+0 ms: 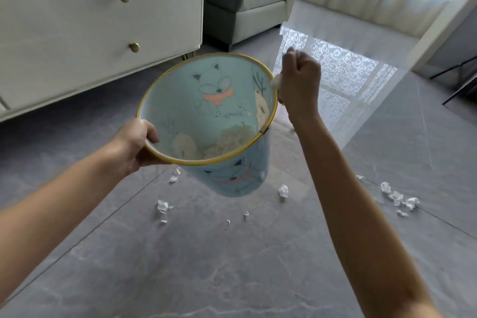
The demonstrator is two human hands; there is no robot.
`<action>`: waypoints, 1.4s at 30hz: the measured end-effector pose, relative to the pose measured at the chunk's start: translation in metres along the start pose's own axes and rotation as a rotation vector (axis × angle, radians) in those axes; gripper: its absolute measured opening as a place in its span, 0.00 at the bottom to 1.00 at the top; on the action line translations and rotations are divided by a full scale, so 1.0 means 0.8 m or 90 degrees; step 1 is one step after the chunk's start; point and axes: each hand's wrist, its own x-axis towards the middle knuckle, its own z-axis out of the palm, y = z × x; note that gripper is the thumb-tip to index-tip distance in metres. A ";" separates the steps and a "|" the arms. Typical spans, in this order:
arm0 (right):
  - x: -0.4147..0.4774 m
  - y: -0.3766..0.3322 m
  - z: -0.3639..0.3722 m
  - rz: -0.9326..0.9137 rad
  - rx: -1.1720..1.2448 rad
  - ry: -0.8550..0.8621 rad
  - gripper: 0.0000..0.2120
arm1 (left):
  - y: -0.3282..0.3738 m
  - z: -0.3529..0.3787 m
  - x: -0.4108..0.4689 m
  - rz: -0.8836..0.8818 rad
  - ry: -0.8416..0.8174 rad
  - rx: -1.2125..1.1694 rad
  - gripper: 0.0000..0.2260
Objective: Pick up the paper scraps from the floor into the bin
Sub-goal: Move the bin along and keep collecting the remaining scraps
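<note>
A light blue bin [227, 181] with a yellow rim and fox pictures hangs tilted above the floor. My left hand [134, 144] grips its near left rim. Crumpled paper lies inside the bin. My right hand [300, 80] is curled at the bin's right rim and holds a white paper scrap [275, 82], which peeks out on its left side. Several crumpled paper scraps lie on the grey floor: one [163, 206] below the bin on the left, one [283, 190] on the right, and a cluster [397, 198] farther right.
A white drawer cabinet [98, 28] with brass knobs stands at the upper left. A grey sofa [255, 0] is behind the bin, and a sheer curtain [361, 77] hangs at the right. Dark stand legs [459, 85] cross the floor at the far right.
</note>
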 end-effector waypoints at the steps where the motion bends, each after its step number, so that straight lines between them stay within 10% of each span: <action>1: 0.006 -0.011 0.005 -0.027 -0.018 -0.015 0.19 | 0.005 -0.004 -0.002 -0.003 -0.005 -0.022 0.09; 14: -0.021 -0.051 0.048 0.063 -0.041 -0.238 0.20 | 0.020 -0.036 -0.011 0.103 0.089 0.092 0.04; 19: -0.034 -0.052 0.053 0.123 -0.131 -0.463 0.38 | 0.015 -0.054 -0.020 0.077 0.084 0.103 0.04; 22: -0.043 -0.051 0.058 0.072 0.037 -0.433 0.23 | 0.012 -0.073 -0.028 0.065 0.098 0.093 0.04; 25: -0.063 -0.027 0.057 0.029 0.188 -0.174 0.14 | 0.010 -0.091 -0.033 0.065 0.119 0.079 0.06; 28: -0.106 0.070 0.046 0.099 -0.047 0.031 0.20 | 0.006 -0.102 -0.034 0.050 0.137 0.069 0.06; 33: -0.250 0.234 0.003 0.487 -0.512 -0.246 0.34 | -0.001 -0.124 -0.024 0.027 0.171 0.042 0.06; 42: -0.309 0.242 0.074 0.209 -0.625 -0.501 0.39 | -0.006 -0.202 0.005 0.001 0.268 0.019 0.05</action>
